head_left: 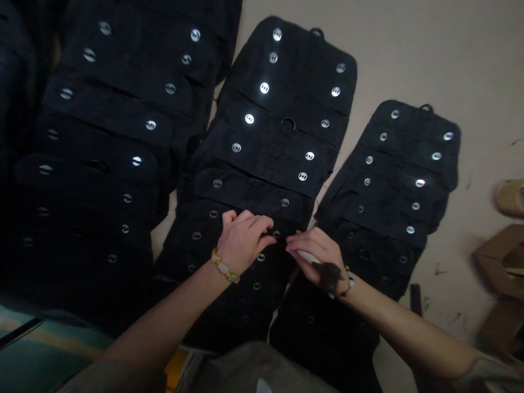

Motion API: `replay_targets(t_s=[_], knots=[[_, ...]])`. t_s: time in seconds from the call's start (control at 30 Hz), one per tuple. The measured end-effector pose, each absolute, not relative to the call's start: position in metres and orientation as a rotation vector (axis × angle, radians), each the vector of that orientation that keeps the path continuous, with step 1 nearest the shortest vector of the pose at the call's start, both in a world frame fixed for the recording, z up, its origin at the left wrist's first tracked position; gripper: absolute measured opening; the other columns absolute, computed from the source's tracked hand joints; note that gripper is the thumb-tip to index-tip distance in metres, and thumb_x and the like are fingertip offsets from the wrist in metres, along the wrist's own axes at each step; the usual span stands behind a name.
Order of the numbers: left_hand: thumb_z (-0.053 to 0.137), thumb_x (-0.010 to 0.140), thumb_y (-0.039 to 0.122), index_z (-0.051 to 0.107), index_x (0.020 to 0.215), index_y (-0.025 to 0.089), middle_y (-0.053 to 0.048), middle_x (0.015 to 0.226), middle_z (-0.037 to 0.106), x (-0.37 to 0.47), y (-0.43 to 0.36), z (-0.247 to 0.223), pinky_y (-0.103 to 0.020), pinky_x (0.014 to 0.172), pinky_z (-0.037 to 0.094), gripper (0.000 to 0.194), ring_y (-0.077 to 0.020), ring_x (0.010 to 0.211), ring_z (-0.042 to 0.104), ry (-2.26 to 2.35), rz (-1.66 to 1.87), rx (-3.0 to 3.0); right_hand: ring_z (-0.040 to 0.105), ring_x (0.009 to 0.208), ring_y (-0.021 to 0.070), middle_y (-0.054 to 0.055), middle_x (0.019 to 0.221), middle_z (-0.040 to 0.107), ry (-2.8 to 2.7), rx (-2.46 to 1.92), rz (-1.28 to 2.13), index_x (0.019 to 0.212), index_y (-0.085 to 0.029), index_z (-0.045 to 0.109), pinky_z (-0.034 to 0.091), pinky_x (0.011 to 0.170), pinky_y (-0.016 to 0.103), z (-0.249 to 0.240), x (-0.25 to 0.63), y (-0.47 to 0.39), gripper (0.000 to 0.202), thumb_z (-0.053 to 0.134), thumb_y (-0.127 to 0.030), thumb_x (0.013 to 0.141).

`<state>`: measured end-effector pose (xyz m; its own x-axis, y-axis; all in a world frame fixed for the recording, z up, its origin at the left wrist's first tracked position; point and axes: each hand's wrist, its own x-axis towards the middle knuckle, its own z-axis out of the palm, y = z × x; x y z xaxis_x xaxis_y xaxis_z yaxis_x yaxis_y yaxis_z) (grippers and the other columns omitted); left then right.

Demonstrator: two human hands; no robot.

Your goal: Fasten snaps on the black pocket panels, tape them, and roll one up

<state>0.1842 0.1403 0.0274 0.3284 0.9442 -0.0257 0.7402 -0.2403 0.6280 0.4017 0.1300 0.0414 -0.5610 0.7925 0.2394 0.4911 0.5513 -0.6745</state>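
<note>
A black fabric piece (249,164) with round metal discs in two columns lies under my hands. My left hand (241,240), wearing a beaded bracelet, rests on its lower middle with curled fingers. Thumb and index finger come close to a small metal disc (277,234); whatever is between them cannot be made out. To the right, near the fabric's edge, my right hand (315,248) is closed around a tool with a pale shaft and dark brown end (328,277). Its tip is hidden by the fingers, so its exact kind is unclear.
A similar black piece with discs (393,180) lies to the right, and a larger one (118,109) to the left. All lie on a pale surface (409,49) with loose thread bits. At the right edge are a roll of tape (511,197) and a cardboard box (497,256).
</note>
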Motion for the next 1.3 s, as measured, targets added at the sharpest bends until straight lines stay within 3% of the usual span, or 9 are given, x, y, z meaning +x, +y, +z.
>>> replay_targets(t_s=[0.17, 0.3, 0.4, 0.53, 0.73, 0.9, 1.1, 1.3], knots=[[0.072, 0.087, 0.026, 0.065, 0.094, 0.025, 0.003, 0.085, 0.074, 0.182, 0.139, 0.026, -0.041, 0.084, 0.030, 0.010, -0.0189, 0.085, 0.064, 1.447, 0.574, 2.027, 0.066, 0.093, 0.0215, 0.007, 0.099, 0.068, -1.936, -1.289, 0.894, 0.110, -0.023, 0.063, 0.057, 0.082, 0.040, 0.066, 0.399, 0.133, 0.020, 0.064, -0.013, 0.092], [0.063, 0.091, 0.020, 0.065, 0.095, 0.024, 0.002, 0.088, 0.074, 0.178, 0.137, 0.026, -0.041, 0.087, 0.032, 0.006, -0.0180, 0.084, 0.064, 1.441, 0.644, 2.013, 0.068, 0.087, 0.0210, 0.005, 0.097, 0.071, -1.973, -1.168, 0.821, 0.111, -0.026, 0.065, 0.059, 0.074, 0.037, 0.087, 0.384, 0.134, 0.028, 0.067, -0.010, 0.088], [0.058, 0.092, 0.019, 0.065, 0.093, 0.023, 0.000, 0.088, 0.074, 0.176, 0.135, 0.025, -0.040, 0.089, 0.035, 0.008, -0.0186, 0.084, 0.063, 1.459, 0.710, 1.999, 0.070, 0.092, 0.0223, 0.005, 0.104, 0.073, -2.057, -1.000, 0.753, 0.115, -0.028, 0.065, 0.061, 0.077, 0.038, 0.078, 0.380, 0.129, 0.035, 0.068, -0.009, 0.085], [0.057, 0.092, 0.018, 0.065, 0.089, 0.022, 0.000, 0.085, 0.073, 0.174, 0.134, 0.023, -0.038, 0.089, 0.038, 0.010, -0.0181, 0.084, 0.063, 1.466, 0.800, 1.985, 0.071, 0.091, 0.0221, 0.008, 0.103, 0.073, -2.243, -1.044, 0.710, 0.110, -0.024, 0.068, 0.060, 0.072, 0.036, 0.054, 0.380, 0.126, 0.022, 0.061, -0.014, 0.091], [0.056, 0.093, 0.018, 0.067, 0.089, 0.022, 0.000, 0.085, 0.074, 0.175, 0.132, 0.025, -0.038, 0.089, 0.040, 0.012, -0.0191, 0.086, 0.063, 1.480, 0.809, 1.985, 0.071, 0.090, 0.0197, 0.005, 0.102, 0.073, -2.053, -1.052, 0.705, 0.112, -0.025, 0.065, 0.060, 0.076, 0.033, 0.053, 0.384, 0.124, 0.032, 0.069, -0.009, 0.085], [0.058, 0.093, 0.023, 0.069, 0.093, 0.023, -0.001, 0.092, 0.075, 0.179, 0.139, 0.042, -0.040, 0.090, 0.040, 0.011, -0.0211, 0.091, 0.064, 1.520, 0.698, 1.979, 0.070, 0.087, 0.0196, 0.006, 0.098, 0.073, -2.169, -1.110, 0.785, 0.105, -0.023, 0.067, 0.059, 0.075, 0.035, 0.042, 0.390, 0.127, 0.016, 0.063, -0.015, 0.092], [0.063, 0.093, 0.030, 0.073, 0.105, 0.027, 0.000, 0.096, 0.075, 0.197, 0.171, 0.044, -0.041, 0.087, 0.038, 0.016, -0.0213, 0.094, 0.062, 1.539, 0.729, 2.063, 0.067, 0.092, 0.0217, 0.006, 0.097, 0.069, -1.829, -1.116, 0.914, 0.099, -0.023, 0.064, 0.057, 0.080, 0.039, 0.060, 0.401, 0.157, 0.011, 0.067, -0.016, 0.090], [0.066, 0.092, 0.034, 0.077, 0.093, 0.030, -0.001, 0.088, 0.075, 0.208, 0.190, 0.030, -0.045, 0.085, 0.032, 0.012, -0.0230, 0.088, 0.060, 1.615, 0.609, 2.162, 0.066, 0.085, 0.0195, 0.003, 0.090, 0.068, -1.907, -1.021, 0.929, 0.092, -0.023, 0.065, 0.055, 0.079, 0.038, 0.047, 0.405, 0.201, 0.009, 0.071, -0.018, 0.088]])
